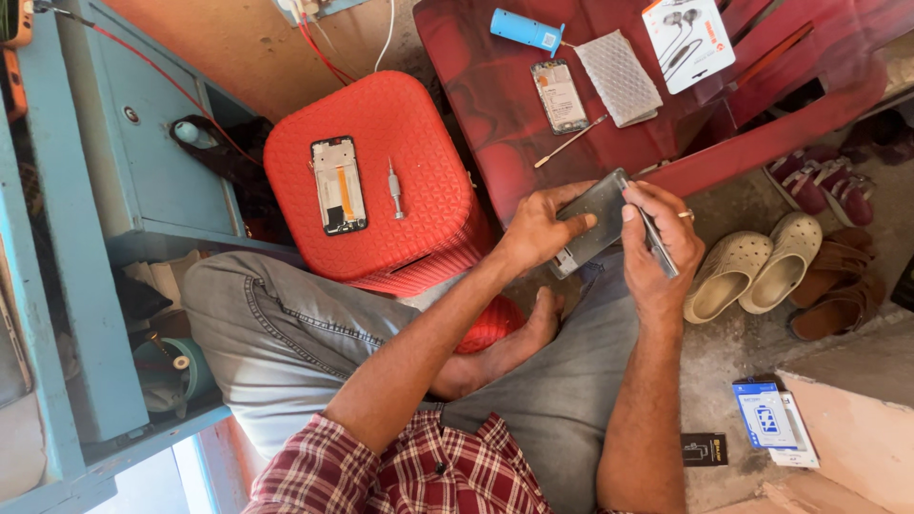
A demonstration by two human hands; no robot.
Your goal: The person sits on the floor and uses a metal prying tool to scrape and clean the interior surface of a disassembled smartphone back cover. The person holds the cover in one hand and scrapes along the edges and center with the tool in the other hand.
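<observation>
Nearest to us is our red checked shirt (419,471), and just past it our grey jeans (286,333), with our legs crossed on the floor. On the far left stands a blue cabinet (114,181). Next to it is a red stool (371,181), and on top of it lie an open phone frame (338,186) and a small screwdriver (394,188), a little apart from each other. Moving right, our left hand (533,233) holds a grey phone panel (595,221) up above our knee. The fingers of this hand are curled shut around its lower end, with the thumb pressed flat on its face. Our right hand (662,247) is closed too. It pinches a thin flat tool (657,243), and the thumb touches the top edge of the panel. We think the best way to do this is to hold the panel still with the left hand and slide the thin tool along the edge slowly, pushing softly so nothing cracks. Past our hands is a red bench (495,114). On it lie a blue tube (526,29), a second phone (559,95), a grey cloth pad (619,76) and a thin stick (569,142). To the right, on the floor, sit cream clogs (752,271), and a small blue box (764,416) lies closer to us.
</observation>
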